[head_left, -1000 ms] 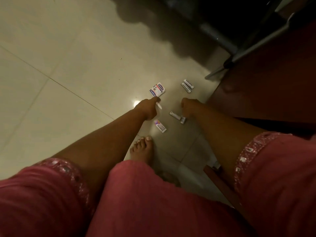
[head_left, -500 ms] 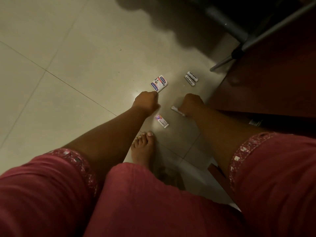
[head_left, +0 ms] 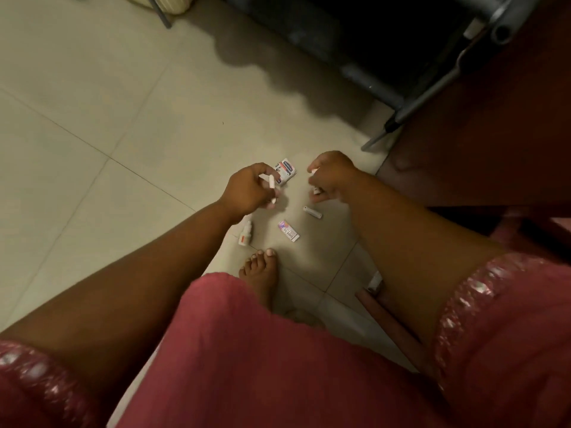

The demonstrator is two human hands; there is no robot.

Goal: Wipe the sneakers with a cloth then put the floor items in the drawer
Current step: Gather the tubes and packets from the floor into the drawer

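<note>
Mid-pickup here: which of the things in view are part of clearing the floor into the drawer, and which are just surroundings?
Job items:
- white tube, held in left hand
- small white items, gripped in right hand
- blue-and-white box on the floor
- white stick
- purple-marked packet
- small dropper bottle

Surroundings:
- metal frame
- bare foot
- floor tiles

White tube (head_left: 272, 189) upright in left-hand pinch. Small white items (head_left: 315, 189) half hidden in right hand. On floor tiles: printed box (head_left: 286, 170), white tube (head_left: 312, 212), flat carton (head_left: 289, 231), dropper bottle (head_left: 246, 233), all lying flat.
</note>
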